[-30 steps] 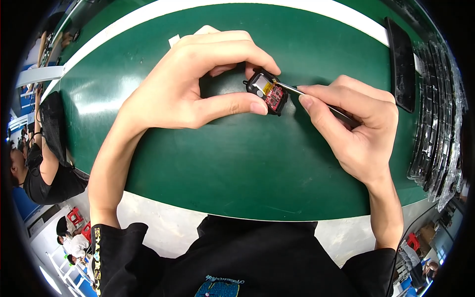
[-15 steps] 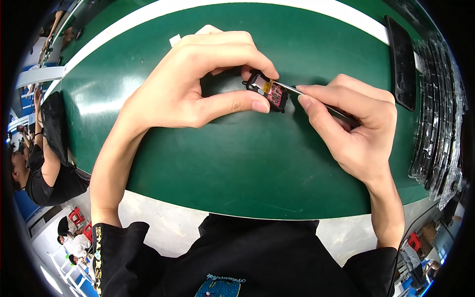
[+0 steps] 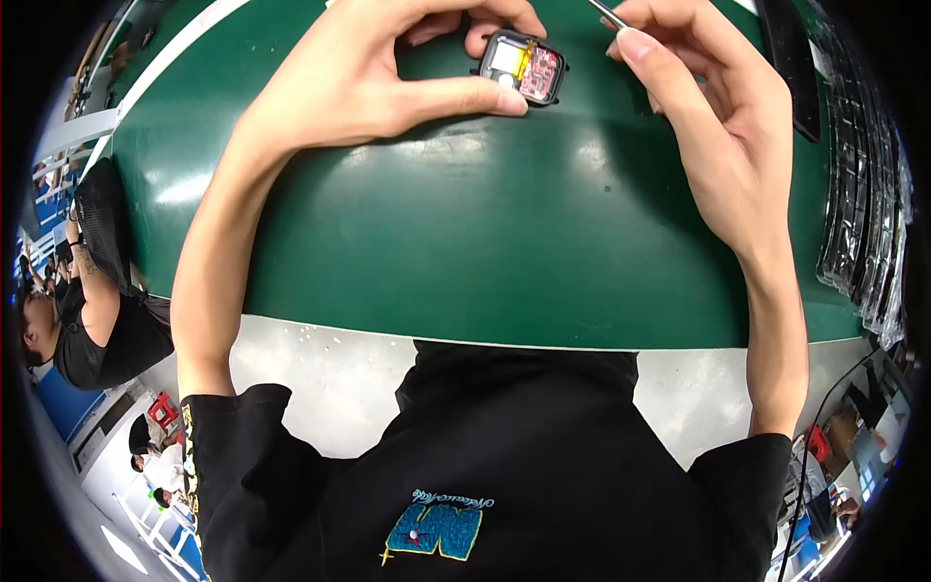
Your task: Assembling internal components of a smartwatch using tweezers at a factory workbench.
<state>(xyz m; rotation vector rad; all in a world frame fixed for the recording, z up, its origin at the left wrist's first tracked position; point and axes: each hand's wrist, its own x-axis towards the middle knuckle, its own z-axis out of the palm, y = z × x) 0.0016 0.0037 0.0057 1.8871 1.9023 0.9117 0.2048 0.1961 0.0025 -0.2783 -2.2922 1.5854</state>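
Observation:
Near the top of the view, my left hand [image 3: 388, 87] pinches a small black device casing [image 3: 560, 89] by its edges, between thumb and fingers. The casing lies open-faced, showing a silvery block, a strip of yellow tape and a red circuit board [image 3: 543, 76]. To its right, my right hand [image 3: 703, 107] is closed around a slim metal tool, perhaps tweezers [image 3: 606, 13]. Its tip runs past the upper edge, so I cannot tell the exact kind. The tool and the casing are apart.
Under both hands spreads a green tabletop [image 3: 485, 242] with a pale rim. Stacked black trays in clear plastic [image 3: 863, 184] stand at the right, beside a dark flat object [image 3: 790, 68]. Another person [image 3: 97, 320] sits at the far left, near a black mesh chair back [image 3: 102, 223].
The tool in my right hand has come away from the circuit board, up and to the right. The casing now faces up more fully. The whole scene has shifted upward in view.

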